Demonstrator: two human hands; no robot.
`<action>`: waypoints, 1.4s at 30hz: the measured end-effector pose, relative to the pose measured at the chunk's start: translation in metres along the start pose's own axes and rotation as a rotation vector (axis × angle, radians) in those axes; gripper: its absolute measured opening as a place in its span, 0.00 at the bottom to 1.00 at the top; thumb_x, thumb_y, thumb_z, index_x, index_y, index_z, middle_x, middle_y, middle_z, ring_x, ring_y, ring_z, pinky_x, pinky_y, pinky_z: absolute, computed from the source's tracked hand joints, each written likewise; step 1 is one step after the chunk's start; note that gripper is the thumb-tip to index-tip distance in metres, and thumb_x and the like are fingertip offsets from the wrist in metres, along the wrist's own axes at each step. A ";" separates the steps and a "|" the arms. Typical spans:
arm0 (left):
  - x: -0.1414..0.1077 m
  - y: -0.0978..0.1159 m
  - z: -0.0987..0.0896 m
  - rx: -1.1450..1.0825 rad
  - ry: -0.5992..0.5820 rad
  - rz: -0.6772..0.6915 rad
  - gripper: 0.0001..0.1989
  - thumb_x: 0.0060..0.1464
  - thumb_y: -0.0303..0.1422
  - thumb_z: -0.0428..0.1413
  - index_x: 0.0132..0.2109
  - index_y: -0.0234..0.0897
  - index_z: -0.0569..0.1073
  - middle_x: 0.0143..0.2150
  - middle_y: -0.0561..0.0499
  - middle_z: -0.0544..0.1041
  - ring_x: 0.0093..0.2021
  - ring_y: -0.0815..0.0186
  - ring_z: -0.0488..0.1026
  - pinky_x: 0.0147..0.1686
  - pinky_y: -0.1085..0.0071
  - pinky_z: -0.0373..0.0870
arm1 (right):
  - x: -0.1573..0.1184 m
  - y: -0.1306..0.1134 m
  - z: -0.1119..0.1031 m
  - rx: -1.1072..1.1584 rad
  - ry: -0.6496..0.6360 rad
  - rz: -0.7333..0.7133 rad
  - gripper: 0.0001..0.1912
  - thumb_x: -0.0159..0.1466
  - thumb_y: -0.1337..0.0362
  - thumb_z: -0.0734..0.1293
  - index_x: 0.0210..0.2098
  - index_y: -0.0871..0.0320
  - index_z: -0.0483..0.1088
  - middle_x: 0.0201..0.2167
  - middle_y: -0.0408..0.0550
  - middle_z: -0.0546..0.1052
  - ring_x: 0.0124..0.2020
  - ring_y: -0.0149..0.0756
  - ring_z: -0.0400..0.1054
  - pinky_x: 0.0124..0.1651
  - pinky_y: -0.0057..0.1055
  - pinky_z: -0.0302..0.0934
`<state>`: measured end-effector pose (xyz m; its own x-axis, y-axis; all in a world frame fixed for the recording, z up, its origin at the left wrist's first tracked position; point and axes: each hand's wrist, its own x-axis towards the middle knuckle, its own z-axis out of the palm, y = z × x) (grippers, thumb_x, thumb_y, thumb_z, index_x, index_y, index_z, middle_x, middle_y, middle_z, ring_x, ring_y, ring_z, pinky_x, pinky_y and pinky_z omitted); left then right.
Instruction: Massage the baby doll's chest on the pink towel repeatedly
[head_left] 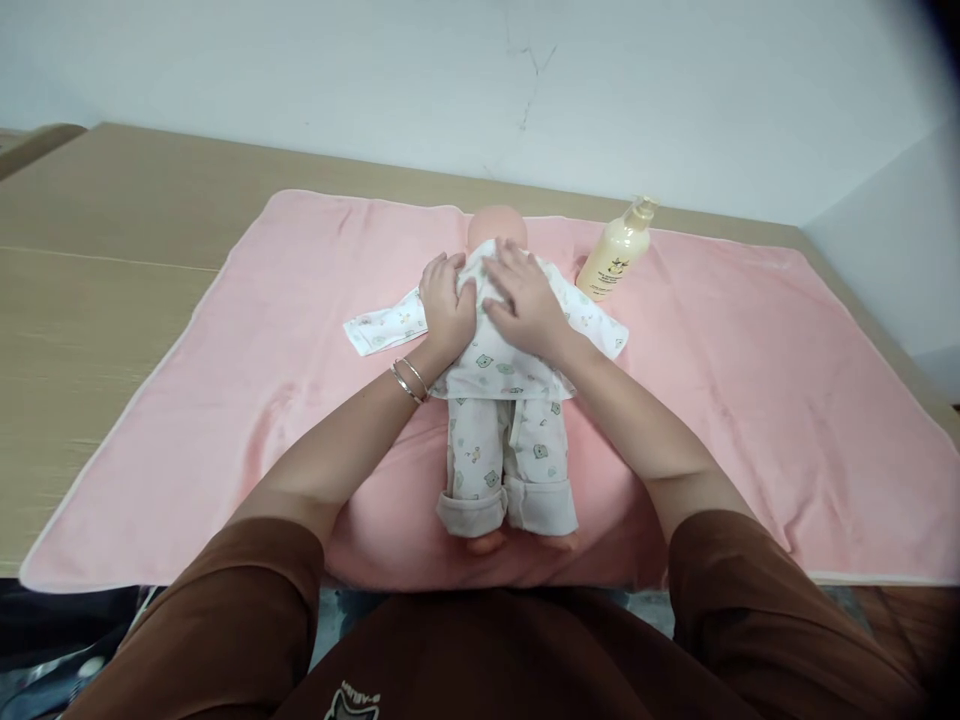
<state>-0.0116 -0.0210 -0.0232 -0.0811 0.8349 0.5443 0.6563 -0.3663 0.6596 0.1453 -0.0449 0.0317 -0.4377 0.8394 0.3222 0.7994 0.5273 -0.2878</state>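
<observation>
1. One doll [504, 372] lies lengthwise between the table's [150, 190] near and far edges, head pointing far, feet just inside the near edge.
2. Left hand [448, 308], loosely open, touches its shirt [487, 352].
3. Right hand [526, 302], fingers spread, rests there too.

Pump bottle [615, 255], pink blanket [750, 400], table [97, 320], wall [360, 90]

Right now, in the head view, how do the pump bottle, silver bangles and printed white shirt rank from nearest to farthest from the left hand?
1. Printed white shirt: touching, under the left hand.
2. Silver bangles: on that wrist.
3. Pump bottle: off right, beyond the right hand.
</observation>
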 end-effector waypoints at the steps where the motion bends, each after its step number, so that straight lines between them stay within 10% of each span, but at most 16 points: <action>1: 0.001 0.001 -0.001 0.020 -0.055 0.026 0.21 0.69 0.38 0.46 0.62 0.40 0.73 0.66 0.41 0.76 0.75 0.52 0.61 0.76 0.50 0.54 | 0.001 0.003 0.000 0.003 -0.048 -0.042 0.31 0.71 0.60 0.60 0.73 0.55 0.61 0.78 0.50 0.55 0.81 0.48 0.42 0.81 0.59 0.37; 7: 0.017 -0.004 -0.007 0.046 -0.283 0.079 0.25 0.65 0.39 0.47 0.65 0.43 0.72 0.70 0.45 0.74 0.75 0.52 0.62 0.78 0.47 0.49 | 0.002 0.033 -0.035 0.062 -0.097 -0.058 0.29 0.72 0.61 0.57 0.70 0.57 0.66 0.75 0.51 0.63 0.77 0.47 0.55 0.78 0.54 0.50; 12: 0.036 -0.004 -0.026 0.102 -0.125 -0.089 0.20 0.58 0.39 0.55 0.54 0.42 0.79 0.75 0.44 0.66 0.81 0.40 0.45 0.77 0.33 0.33 | -0.006 0.077 -0.098 0.040 0.221 0.112 0.31 0.71 0.63 0.54 0.72 0.60 0.63 0.74 0.53 0.63 0.76 0.51 0.56 0.77 0.63 0.51; 15: 0.044 0.021 -0.038 -0.010 -0.079 -0.119 0.21 0.54 0.39 0.59 0.54 0.41 0.79 0.77 0.45 0.63 0.81 0.39 0.39 0.78 0.36 0.28 | -0.012 0.124 -0.119 0.121 0.428 0.191 0.33 0.70 0.60 0.55 0.73 0.56 0.60 0.75 0.50 0.62 0.76 0.52 0.55 0.77 0.64 0.50; 20: 0.067 0.100 -0.016 -0.712 -0.274 -0.147 0.23 0.61 0.49 0.55 0.56 0.42 0.77 0.67 0.43 0.75 0.75 0.47 0.62 0.77 0.49 0.53 | -0.009 0.176 -0.116 0.179 0.531 0.304 0.37 0.68 0.59 0.60 0.76 0.51 0.53 0.78 0.45 0.55 0.80 0.50 0.47 0.81 0.58 0.43; 25: 0.117 0.157 0.045 -1.276 -0.499 -0.612 0.33 0.68 0.52 0.43 0.70 0.37 0.64 0.73 0.38 0.65 0.79 0.48 0.54 0.75 0.51 0.59 | 0.005 0.157 -0.094 0.047 0.361 0.298 0.40 0.67 0.64 0.59 0.77 0.56 0.48 0.80 0.51 0.50 0.81 0.51 0.39 0.81 0.63 0.34; 31: 0.138 0.178 0.082 -1.616 -0.463 -0.992 0.34 0.72 0.47 0.38 0.77 0.36 0.48 0.78 0.37 0.55 0.79 0.55 0.55 0.69 0.60 0.70 | 0.007 0.121 -0.088 -0.183 0.214 0.338 0.39 0.63 0.75 0.55 0.74 0.73 0.53 0.77 0.63 0.56 0.80 0.52 0.45 0.81 0.59 0.37; 37: 0.123 0.187 0.074 -1.659 -0.434 -1.062 0.30 0.73 0.41 0.40 0.76 0.37 0.52 0.79 0.39 0.56 0.80 0.58 0.53 0.72 0.62 0.64 | 0.008 0.118 -0.088 -0.290 0.277 0.348 0.36 0.63 0.75 0.55 0.71 0.73 0.59 0.72 0.64 0.66 0.76 0.53 0.55 0.81 0.59 0.40; 42: 0.099 0.164 0.024 -1.536 -0.336 -1.093 0.30 0.71 0.35 0.46 0.76 0.37 0.56 0.79 0.39 0.58 0.79 0.59 0.54 0.75 0.66 0.59 | 0.011 0.118 -0.080 -0.332 0.306 0.363 0.36 0.62 0.73 0.58 0.70 0.72 0.61 0.70 0.64 0.67 0.74 0.53 0.56 0.81 0.60 0.39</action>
<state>0.1066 0.0114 0.1265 0.3119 0.8840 -0.3483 -0.7192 0.4592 0.5215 0.2680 0.0160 0.0731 -0.0118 0.8566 0.5158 0.9840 0.1016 -0.1462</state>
